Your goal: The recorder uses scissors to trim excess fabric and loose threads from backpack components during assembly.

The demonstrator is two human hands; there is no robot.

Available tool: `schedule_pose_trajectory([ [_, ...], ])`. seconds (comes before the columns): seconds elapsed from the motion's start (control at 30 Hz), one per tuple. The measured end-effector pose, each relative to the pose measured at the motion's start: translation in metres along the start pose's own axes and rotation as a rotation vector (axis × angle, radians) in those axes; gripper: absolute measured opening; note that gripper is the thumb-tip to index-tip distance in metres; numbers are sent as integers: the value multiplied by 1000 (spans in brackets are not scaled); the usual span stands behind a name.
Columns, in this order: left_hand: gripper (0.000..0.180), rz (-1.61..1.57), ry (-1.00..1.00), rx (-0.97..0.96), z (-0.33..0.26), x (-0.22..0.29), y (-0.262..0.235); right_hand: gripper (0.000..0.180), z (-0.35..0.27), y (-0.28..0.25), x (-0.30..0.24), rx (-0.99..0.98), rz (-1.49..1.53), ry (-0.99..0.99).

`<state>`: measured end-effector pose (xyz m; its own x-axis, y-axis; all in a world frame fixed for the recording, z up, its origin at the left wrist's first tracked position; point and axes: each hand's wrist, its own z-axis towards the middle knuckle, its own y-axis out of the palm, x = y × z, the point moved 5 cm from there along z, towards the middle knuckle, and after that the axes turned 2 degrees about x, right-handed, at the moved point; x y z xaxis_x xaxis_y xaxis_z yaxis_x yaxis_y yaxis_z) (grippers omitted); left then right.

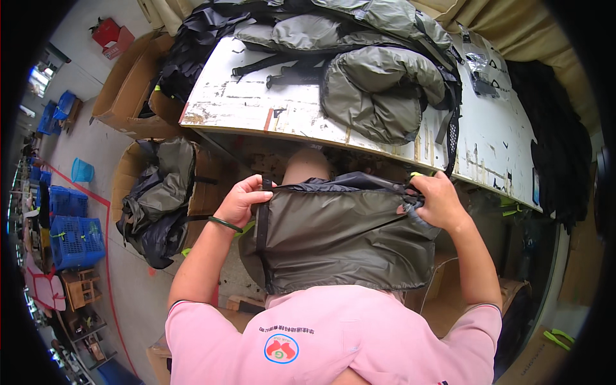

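Note:
An olive-grey fabric bag [346, 240] with a dark lining hangs spread across my lap, its upper edge stretched between my hands. My left hand [240, 202] pinches the left corner, beside a black webbing strap [262, 234] that runs down that side. At the right corner my right hand [439, 200] is closed on the fabric. A yellow-green bit and something bluish-grey show by its fingers; what they are, I cannot make out. On the worktable [237, 102] ahead lies a bundled olive-grey bag [385, 96] with black straps.
More olive and black fabric pieces [301, 32] are heaped along the table's far side. To the left, a cardboard box [131, 167] holds similar bags, with another carton [125, 86] behind it. Blue plastic crates [77, 240] stand farther left. Dark cloth [558, 141] hangs at right.

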<state>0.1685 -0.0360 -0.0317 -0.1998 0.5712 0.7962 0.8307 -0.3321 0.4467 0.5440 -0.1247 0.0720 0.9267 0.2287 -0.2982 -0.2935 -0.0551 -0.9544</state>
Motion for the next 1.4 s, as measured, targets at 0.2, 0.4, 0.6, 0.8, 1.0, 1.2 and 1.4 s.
schedule_pose_trajectory([
  [0.2, 15, 39, 35, 7, -7, -1, 2, 50, 58, 36, -78, -5, 4, -233],
  [0.4, 14, 65, 86, 7, -12, 0, 1, 52, 90, 48, -105, -122, -10, -288],
  [0.6, 14, 74, 84, 7, -13, 2, 2, 51, 101, 47, -118, -181, 3, -298],
  [0.8, 13, 58, 109, 7, -15, 4, 6, 52, 106, 51, -124, -205, 7, -291],
  [1.0, 15, 63, 119, -25, -17, 2, 6, 52, 102, 55, -121, -266, 66, -261],
  [1.2, 15, 128, 116, -18, -16, 4, 7, 50, 97, 52, -105, -300, 51, -180],
  [1.4, 8, 149, 174, 41, -15, 23, -7, 47, 59, 38, 1, -214, 298, 112],
])
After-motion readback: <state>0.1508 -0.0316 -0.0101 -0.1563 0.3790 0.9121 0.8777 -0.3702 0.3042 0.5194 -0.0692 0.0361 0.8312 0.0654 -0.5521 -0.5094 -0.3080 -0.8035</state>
